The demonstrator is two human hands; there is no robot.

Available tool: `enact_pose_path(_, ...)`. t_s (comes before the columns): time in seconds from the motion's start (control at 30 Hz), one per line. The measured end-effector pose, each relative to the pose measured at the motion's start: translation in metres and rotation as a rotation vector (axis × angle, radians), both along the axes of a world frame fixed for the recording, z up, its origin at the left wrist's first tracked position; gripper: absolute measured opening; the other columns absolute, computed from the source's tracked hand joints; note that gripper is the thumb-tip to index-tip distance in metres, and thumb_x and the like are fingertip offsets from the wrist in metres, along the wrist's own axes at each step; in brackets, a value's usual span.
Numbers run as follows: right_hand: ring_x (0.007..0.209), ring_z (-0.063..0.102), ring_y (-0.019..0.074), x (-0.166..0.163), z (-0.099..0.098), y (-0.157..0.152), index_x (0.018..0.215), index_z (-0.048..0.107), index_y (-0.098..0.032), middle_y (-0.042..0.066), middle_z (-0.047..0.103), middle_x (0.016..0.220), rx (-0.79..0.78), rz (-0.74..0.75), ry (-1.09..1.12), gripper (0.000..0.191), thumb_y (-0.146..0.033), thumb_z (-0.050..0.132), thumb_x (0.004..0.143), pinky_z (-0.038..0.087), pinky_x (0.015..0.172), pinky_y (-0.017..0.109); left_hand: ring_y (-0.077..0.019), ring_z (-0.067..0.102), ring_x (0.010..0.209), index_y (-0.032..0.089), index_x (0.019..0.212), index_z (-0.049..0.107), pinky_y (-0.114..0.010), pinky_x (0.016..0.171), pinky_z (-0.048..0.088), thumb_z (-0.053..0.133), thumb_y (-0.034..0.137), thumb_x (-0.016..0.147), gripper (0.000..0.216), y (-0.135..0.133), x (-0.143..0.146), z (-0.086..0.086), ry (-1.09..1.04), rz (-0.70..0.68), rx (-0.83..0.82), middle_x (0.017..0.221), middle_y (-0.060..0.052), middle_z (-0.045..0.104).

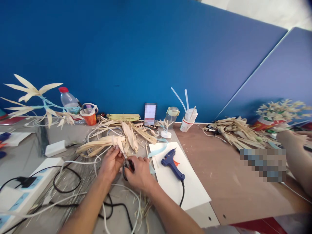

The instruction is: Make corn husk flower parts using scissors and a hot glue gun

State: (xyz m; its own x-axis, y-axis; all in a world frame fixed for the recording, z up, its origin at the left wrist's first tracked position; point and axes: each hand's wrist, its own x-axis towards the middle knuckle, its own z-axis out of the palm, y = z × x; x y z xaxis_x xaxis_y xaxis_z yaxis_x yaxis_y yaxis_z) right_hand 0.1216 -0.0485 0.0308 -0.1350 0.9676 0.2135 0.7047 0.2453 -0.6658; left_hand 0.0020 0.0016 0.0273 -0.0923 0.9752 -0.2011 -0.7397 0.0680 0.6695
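Head view: left hand pinches a pale husk in closed fingertips. Right hand has fingers curled round black-handled scissors. Blue glue gun lies on white paper.

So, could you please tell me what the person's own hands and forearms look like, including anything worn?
The bare left hand and bare right hand have no visible gloves. No sleeve covers the visible left forearm or right forearm, and no watch or bracelet shows. Any rings cannot be made out.
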Motion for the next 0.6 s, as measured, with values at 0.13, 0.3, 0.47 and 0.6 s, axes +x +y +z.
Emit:
enact_pose_path(0.13, 0.059, 0.054, 0.0154, -0.0002, -0.0080, 0.0056, 0.091, 0.066, -0.022, -0.003, 0.061, 0.060, -0.074, 0.072, 0.311, 0.017, -0.027, 0.059, 0.077, 0.041, 0.065, 0.029, -0.0070, 0.053, 0.047, 0.014, 0.072, 0.061, -0.019, 0.050, 0.050, 0.078, 0.008, 0.059, 0.022, -0.0018, -0.0009, 0.0004, -0.034, -0.022, -0.024, 0.056, 0.004, 0.058)
enact_pose_path(0.3, 0.053, 0.051, 0.0134, 0.0010, -0.0098, 0.0066, 0.092, 0.068, -0.022, -0.005, 0.057, 0.055, -0.124, 0.135, 0.463, 0.017, -0.028, 0.058, 0.078, 0.041, 0.057, 0.025, -0.0081, 0.053, 0.047, 0.015, 0.073, 0.060, -0.021, 0.049, 0.050, 0.075, 0.006, 0.063, 0.020, -0.0002, -0.0015, -0.0014, -0.070, -0.030, -0.025, 0.056, 0.004, 0.058)
enact_pose_path(0.47, 0.064, 0.056, 0.0156, 0.0008, -0.0043, 0.0040, 0.091, 0.068, -0.023, -0.003, 0.061, 0.064, -0.069, 0.096, 0.354, 0.019, -0.024, 0.062, 0.074, 0.041, 0.066, 0.027, -0.0062, 0.050, 0.046, 0.014, 0.071, 0.060, -0.019, 0.049, 0.048, 0.078, 0.008, 0.057, 0.023, 0.0016, -0.0021, -0.0036, -0.065, -0.002, -0.008, 0.055, 0.005, 0.057)
enact_pose_path(0.6, 0.067, 0.056, 0.0161, 0.0000, -0.0007, 0.0030, 0.092, 0.069, -0.022, -0.002, 0.062, 0.066, -0.064, 0.085, 0.297, 0.020, -0.022, 0.060, 0.074, 0.040, 0.067, 0.027, -0.0062, 0.050, 0.047, 0.015, 0.071, 0.059, -0.018, 0.050, 0.046, 0.079, 0.013, 0.058, 0.023, 0.0014, -0.0028, -0.0059, -0.012, -0.055, 0.006, 0.053, 0.006, 0.053)
